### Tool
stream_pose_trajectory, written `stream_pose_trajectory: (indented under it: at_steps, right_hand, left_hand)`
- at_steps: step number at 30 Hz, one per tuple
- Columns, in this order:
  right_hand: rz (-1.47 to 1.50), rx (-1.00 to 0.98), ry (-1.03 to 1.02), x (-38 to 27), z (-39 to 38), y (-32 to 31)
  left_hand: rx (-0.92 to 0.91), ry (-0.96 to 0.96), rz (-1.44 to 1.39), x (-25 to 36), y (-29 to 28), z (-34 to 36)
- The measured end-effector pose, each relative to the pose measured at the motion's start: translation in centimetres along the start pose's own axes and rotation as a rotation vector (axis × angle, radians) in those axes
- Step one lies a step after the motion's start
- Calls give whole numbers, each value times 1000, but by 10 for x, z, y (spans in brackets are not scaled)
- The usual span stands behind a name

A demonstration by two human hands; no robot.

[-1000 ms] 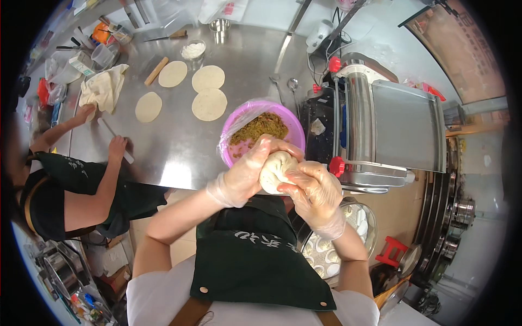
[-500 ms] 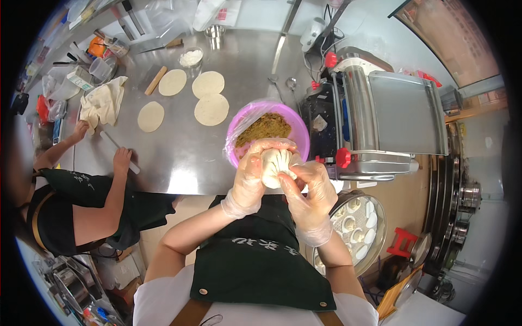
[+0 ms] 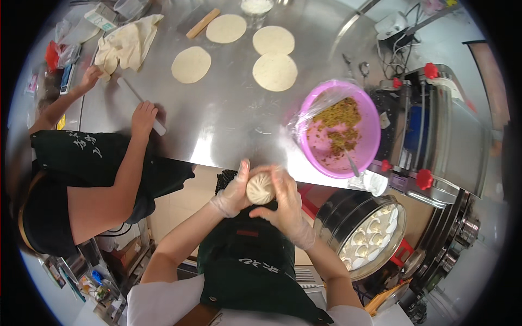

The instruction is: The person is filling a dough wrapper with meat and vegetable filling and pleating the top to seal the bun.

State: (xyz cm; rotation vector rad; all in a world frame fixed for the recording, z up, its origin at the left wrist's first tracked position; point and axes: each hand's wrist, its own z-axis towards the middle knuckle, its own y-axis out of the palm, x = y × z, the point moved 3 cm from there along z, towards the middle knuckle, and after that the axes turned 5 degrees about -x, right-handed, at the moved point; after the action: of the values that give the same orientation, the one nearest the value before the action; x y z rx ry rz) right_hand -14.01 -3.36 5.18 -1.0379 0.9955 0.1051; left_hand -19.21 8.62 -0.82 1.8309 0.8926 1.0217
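Observation:
A pleated round bun point(image 3: 260, 189) of pale dough is cupped between my hands, just off the table's front edge. My left hand point(image 3: 234, 193), in a clear plastic glove, wraps its left side with the thumb up. On the other side my right hand point(image 3: 286, 202), also gloved, curves its fingers over the bun while the thumb stands off below. To the right, a pink bowl point(image 3: 372, 111) holds greenish-brown filling point(image 3: 338, 115) and a spoon point(image 3: 352, 163), with plastic film over its left rim. Several flat dough rounds point(image 3: 275, 71) lie on the steel table point(image 3: 228, 122).
At lower right a round steamer point(image 3: 403, 225) contains several pleated buns point(image 3: 375, 225) on white papers. A roller machine point(image 3: 454, 141) stands beyond the bowl. On the left, a co-worker's hand point(image 3: 144, 116) rests by a white rolling pin point(image 3: 126, 91), near a cream cloth point(image 3: 133, 43).
My hands have come down and left, away from above the pink bowl, with the bun. My right fingers have gone from pinching its pleats to cupping its side. The view has turned right.

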Motion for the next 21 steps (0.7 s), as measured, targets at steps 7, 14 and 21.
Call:
stream_pose_trajectory:
  at_steps: [7,14,21]
  right_hand:
    - [274,-27,142,97,34,76]
    - [827,210,320,86,21,116]
    - [557,228,190,113,16,121]
  left_hand:
    - [234,542,680,37,-56,31]
    - [351,628,801,0,-72,55]
    - [435,618,695,7,-78,54]
